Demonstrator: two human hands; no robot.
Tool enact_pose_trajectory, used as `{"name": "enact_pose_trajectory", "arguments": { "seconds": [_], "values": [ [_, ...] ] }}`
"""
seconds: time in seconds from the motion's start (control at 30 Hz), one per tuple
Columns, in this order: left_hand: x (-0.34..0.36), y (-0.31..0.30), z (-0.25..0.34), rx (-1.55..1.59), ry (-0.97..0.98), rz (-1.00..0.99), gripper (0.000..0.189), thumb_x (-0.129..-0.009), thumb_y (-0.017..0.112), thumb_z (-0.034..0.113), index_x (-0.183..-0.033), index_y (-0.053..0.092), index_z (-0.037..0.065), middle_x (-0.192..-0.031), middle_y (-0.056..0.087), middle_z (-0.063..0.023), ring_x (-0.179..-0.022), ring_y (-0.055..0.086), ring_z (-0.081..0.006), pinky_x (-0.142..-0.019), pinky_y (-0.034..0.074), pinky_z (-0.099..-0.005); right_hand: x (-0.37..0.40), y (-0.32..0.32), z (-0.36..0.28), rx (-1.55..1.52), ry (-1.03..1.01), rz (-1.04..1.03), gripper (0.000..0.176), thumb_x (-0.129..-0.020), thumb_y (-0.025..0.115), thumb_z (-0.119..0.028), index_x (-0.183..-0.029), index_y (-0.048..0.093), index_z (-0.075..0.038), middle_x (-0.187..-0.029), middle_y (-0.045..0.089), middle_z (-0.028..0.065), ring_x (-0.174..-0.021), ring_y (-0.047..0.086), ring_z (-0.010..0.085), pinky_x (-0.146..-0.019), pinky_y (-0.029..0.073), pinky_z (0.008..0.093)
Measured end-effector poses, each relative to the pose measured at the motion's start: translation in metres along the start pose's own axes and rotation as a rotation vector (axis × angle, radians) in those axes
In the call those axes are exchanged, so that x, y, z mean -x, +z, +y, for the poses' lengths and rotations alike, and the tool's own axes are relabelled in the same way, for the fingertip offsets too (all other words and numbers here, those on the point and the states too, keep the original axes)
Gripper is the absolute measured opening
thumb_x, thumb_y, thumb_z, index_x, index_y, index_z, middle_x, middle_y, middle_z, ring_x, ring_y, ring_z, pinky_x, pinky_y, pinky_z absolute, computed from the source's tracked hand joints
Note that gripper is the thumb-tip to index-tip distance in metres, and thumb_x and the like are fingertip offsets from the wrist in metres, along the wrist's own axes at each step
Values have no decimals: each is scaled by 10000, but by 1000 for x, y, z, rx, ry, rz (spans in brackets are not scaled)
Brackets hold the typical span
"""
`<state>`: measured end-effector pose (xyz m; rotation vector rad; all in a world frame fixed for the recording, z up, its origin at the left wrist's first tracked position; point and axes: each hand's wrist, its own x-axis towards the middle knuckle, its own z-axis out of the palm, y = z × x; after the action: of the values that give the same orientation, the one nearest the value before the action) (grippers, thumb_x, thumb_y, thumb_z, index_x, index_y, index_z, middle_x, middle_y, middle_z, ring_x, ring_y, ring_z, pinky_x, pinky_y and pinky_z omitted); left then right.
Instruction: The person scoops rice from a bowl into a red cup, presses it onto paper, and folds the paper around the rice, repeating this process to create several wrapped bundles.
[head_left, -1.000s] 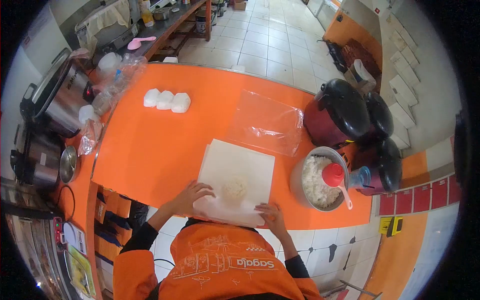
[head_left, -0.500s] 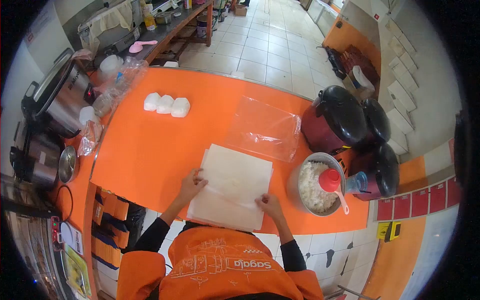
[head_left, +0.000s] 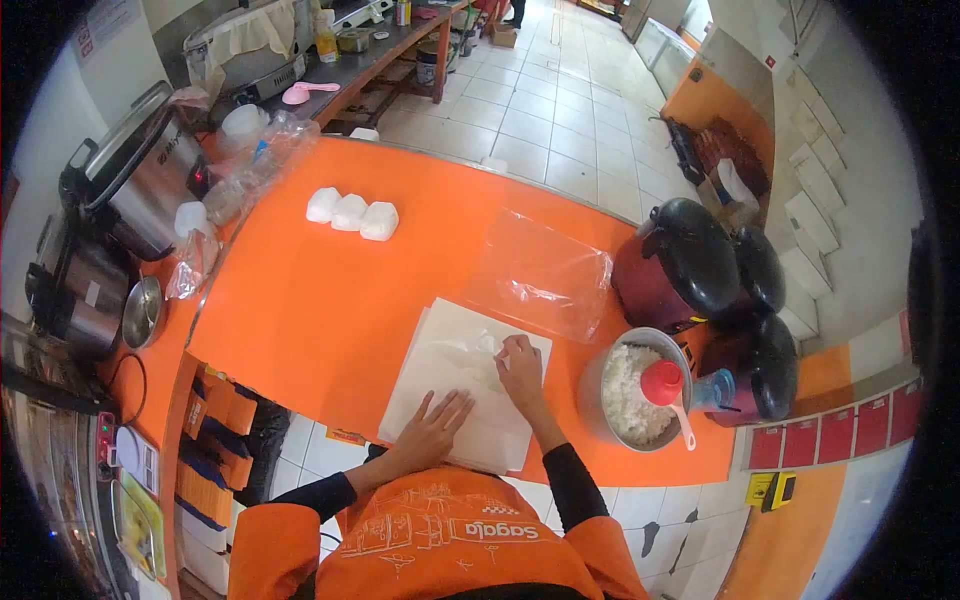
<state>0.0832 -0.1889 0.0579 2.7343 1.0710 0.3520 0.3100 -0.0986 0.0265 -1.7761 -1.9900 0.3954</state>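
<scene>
Item: pale paper sheets (head_left: 425,372), stacked, edges slightly out of line. Location: near edge of the orange worktop (head_left: 300,300), about the middle, directly before my shirt (head_left: 450,520). A glossy, thinner-looking patch shows toward the far side; what lies beneath it, if anything, I cannot make out.

Item: my left hand (head_left: 434,437). Condition: open, fingers spread, laid on the near left part of the paper. Holds nothing.

Item: my right hand (head_left: 518,374). Condition: fingers bent and drawn together with the thumb, over the far right part of the paper. Whether a fold is pinched between them, I cannot tell.

Handling notes, by my judgement: light, thin, bendable but able to keep a crease; the glossy surface probably a little slippery, and the sheets apt to slide over one another. Creases or tears likely if tugged. Best hold: a flat palm on the near part to steady it, with a single edge or corner taken lightly between thumb and fingertips.

Items adjacent: clear plastic bag (head_left: 545,270), lying flat just beyond the paper, limp in appearance; metal pot (head_left: 592,392) to the right, with white rice (head_left: 622,378) inside; red cup (head_left: 660,383) at the pot's right side; three white packets (head_left: 350,212), in a touching row, far left; dark red cookers (head_left: 640,285), black-lidded, far right.
</scene>
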Motion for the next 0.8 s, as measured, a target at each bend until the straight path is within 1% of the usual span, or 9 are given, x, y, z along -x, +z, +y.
{"name": "enact_pose_trajectory", "arguments": {
  "seconds": [0.13, 0.23, 0.33, 0.43, 0.5, 0.57, 0.6, 0.67, 0.8],
  "values": [
    [-4, -10, 0, -8, -3, -26, 677, -807, 513, 152, -1441, 308, 32, -1502, 302, -145, -1409, 255, -284, -1122, 171, -553, -22, -50, -31, -11, 170, -135, 503, -721, 774, -320, -1089, 576, -41, -1144, 606, 125, -1077, 575, 257, -933, 367, 452],
    [-10, -7, -3, -71, 14, -14, 654, -815, 502, 140, -1436, 323, 43, -1501, 308, -136, -1408, 258, -285, -1119, 177, -557, -36, -36, -4, 32, 293, -204, 553, -688, 791, -385, -1092, 623, -46, -1070, 657, 133, -1057, 599, 255, -917, 390, 442],
    [-16, -4, -10, -53, 27, -16, 641, -818, 497, 126, -1434, 333, 56, -1492, 326, -131, -1398, 277, -285, -1118, 191, -553, -51, -51, 12, -366, 397, -533, 418, -712, 776, -334, -1012, 690, -55, -985, 688, 135, -1062, 604, 253, -918, 408, 427],
    [-17, -3, -14, -5, 33, 27, 618, -818, 505, 118, -1416, 360, 70, -1468, 359, -123, -1367, 322, -280, -1110, 223, -536, -20, -62, -14, -389, -17, -205, 216, -754, 735, -250, -858, 720, -62, -894, 696, 126, -975, 630, 249, -912, 427, 402],
    [-18, -5, -16, -9, 36, 49, 551, -820, 520, 128, -1362, 438, 77, -1431, 402, -116, -1334, 365, -275, -1095, 261, -523, 12, -79, -57, 19, -169, -226, 155, -786, 642, -107, -913, 701, -40, -919, 692, 118, -937, 630, 266, -929, 434, 396],
    [-17, 4, -23, 23, 37, 59, 444, -824, 541, 141, -1264, 516, 85, -1374, 449, -102, -1303, 396, -264, -1075, 297, -495, 57, -39, -57, 181, -357, -118, 234, -769, 578, -30, -985, 669, -21, -1026, 667, 130, -974, 604, 285, -952, 427, 397],
    [-16, 8, -27, 38, 39, 64, 393, -826, 551, 147, -1214, 555, 89, -1346, 473, -95, -1287, 411, -258, -1065, 315, -482, 76, -28, -65, 157, -276, -133, 368, -766, 534, 3, -1127, 598, 23, -1192, 601, 157, -1106, 564, 297, -997, 408, 407],
    [-17, 9, -35, 120, 15, 85, 309, -829, 562, 156, -1130, 586, 92, -1299, 502, -85, -1272, 428, -252, -1049, 336, -456, 95, -17, -75, 228, -304, -37, 442, -780, 521, 2, -1218, 528, 62, -1312, 516, 193, -1219, 506, 301, -1044, 381, 413],
    [-13, 17, -30, 265, -145, 350, 304, -839, 553, 144, -1132, 589, 73, -1266, 526, -91, -1239, 464, -237, -1063, 336, -438, 106, -4, -74, 260, -304, -5, 477, -801, 499, -12, -1262, 466, 108, -1344, 461, 247, -1281, 433, 348, -1075, 358, 433]
  ]
}}
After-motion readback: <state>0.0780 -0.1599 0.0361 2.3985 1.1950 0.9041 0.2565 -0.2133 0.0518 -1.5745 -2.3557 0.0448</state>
